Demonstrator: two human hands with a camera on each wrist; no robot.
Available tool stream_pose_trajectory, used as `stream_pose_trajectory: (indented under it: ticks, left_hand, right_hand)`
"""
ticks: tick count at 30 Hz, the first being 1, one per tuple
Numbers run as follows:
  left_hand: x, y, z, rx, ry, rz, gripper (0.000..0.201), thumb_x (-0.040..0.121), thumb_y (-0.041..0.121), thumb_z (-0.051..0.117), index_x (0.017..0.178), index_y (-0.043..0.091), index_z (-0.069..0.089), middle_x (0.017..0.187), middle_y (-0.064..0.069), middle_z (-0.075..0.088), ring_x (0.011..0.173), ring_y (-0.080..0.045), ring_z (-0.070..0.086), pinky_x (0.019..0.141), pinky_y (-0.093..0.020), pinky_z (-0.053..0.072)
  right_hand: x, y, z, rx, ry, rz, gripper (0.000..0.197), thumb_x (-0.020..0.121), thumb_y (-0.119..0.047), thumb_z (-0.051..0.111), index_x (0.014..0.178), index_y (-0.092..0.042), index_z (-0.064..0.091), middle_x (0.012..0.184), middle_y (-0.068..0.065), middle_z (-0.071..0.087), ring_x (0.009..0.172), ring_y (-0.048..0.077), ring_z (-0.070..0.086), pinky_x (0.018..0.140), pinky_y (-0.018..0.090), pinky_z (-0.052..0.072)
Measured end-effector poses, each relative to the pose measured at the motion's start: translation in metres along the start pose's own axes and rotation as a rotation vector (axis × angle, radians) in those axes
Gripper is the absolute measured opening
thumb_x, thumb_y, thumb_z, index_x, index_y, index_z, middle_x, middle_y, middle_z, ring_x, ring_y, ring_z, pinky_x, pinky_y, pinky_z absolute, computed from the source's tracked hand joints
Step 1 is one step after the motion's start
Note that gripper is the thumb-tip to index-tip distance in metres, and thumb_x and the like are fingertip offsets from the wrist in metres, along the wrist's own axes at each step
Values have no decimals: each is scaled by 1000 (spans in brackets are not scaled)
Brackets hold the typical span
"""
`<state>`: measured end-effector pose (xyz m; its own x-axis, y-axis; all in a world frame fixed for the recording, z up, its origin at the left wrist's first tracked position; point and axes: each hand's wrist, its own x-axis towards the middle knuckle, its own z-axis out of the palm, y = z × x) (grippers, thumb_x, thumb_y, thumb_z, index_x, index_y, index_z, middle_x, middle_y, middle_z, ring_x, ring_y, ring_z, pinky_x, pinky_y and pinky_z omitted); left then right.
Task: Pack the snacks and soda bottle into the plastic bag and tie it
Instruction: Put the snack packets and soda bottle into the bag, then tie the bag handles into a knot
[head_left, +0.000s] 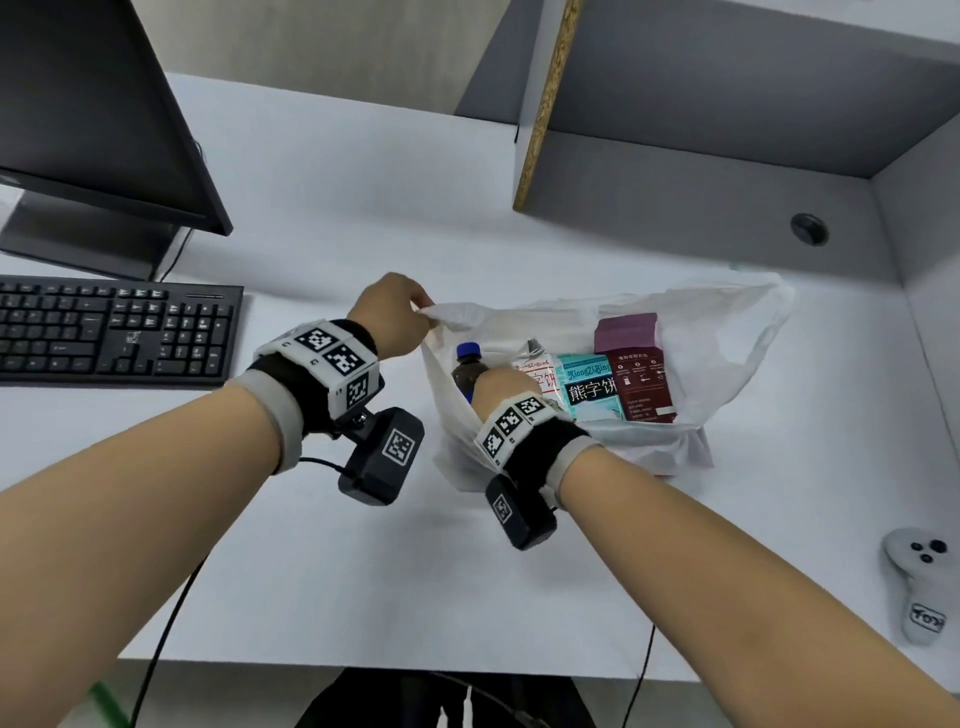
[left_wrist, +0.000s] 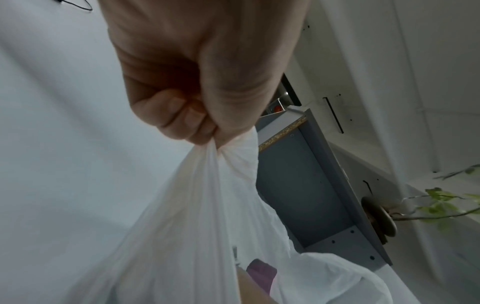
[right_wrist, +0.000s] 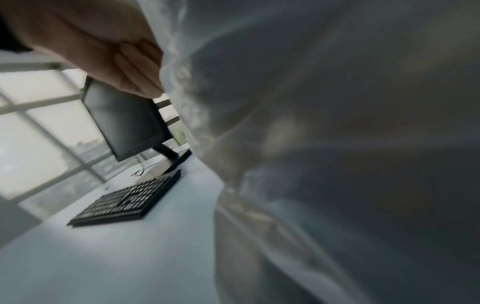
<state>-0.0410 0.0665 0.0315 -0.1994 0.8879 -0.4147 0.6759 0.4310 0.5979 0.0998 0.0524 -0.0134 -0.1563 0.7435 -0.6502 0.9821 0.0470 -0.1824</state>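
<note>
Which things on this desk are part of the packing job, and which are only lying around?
Part of the job:
plastic bag, pinched by left hand
soda bottle, gripped by right hand inside the bag
pink-white snack pack
teal snack pack
dark red box

Only lying around:
monitor
keyboard
white controller

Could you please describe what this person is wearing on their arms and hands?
Both forearms are bare, with no sleeves or gloves. The left hand and right hand each have a black wrist strap edged in grey, topped by a white band of black-and-white square markers. A black camera box with its own marker hangs under each wrist, trailing a thin black cable.
</note>
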Motion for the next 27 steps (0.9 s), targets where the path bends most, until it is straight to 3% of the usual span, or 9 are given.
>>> stream_pose_trajectory:
  ticks: [3,7,9,11,14,17,21,24,27]
  left_hand:
    - [5,6,-7,-39,79,30,20,87,13,52,99,7,67,95,-6,57,82,-21,53,64,-26,41]
    - [7,12,-7,-104,156,48,21,87,11,50,96,7,68,92,-7,59,82,-22,53,69,-27,40]
    - [7,11,-7,-106,193,66,23,86,8,48,96,6,69,87,-9,59,81,-22,53,70,-27,40]
    - [11,8,-13,-83,221,71,24,86,8,47,96,6,70,84,-9,59,81,-22,52,70,-27,39]
    - [19,9,-25,7,166,75,24,89,18,52,73,6,66,69,-7,54,76,-27,47,61,-27,34]
    - [17,19,-26,41,166,108,32,89,29,54,70,3,60,62,-5,45,72,-26,43,57,-28,29]
    - [10,36,-19,70,221,187,19,89,25,54,100,13,63,84,-3,59,80,-24,51,70,-28,36]
    - [8,42,-15,183,118,238,34,84,10,49,117,17,52,87,-6,62,82,-28,55,68,-31,40]
    - [10,45,-11,382,135,280,52,78,2,50,125,24,43,75,-5,55,76,-31,54,62,-33,38]
  right_hand:
    - [-1,3,-6,-46,68,-17,36,100,-15,34,129,0,51,125,16,61,118,28,57,101,41,43]
    - [-7,12,-2,-116,64,-104,48,102,-14,25,146,2,17,130,24,55,119,33,56,107,48,37]
    - [-8,17,-13,-84,32,-158,39,99,-16,31,134,1,42,119,22,61,108,33,60,98,42,45]
    - [-8,29,-32,138,88,-154,27,93,-23,46,97,-7,67,97,12,68,92,28,63,82,32,48]
    - [-22,73,-68,329,670,-138,14,83,-19,58,90,-12,68,89,1,68,88,21,61,80,26,42]
    - [-39,130,-92,197,1101,-36,38,75,-17,62,112,-11,58,120,10,60,116,29,51,104,34,31]
    - [-43,177,-105,503,816,406,75,76,-26,71,140,-8,35,144,13,43,133,31,39,110,43,31]
    - [-46,186,-109,873,628,310,33,82,-21,65,107,1,64,92,10,67,89,25,61,94,40,47]
    - [-52,171,-116,1071,596,129,26,85,-17,60,63,-5,55,63,7,51,68,20,49,77,37,48]
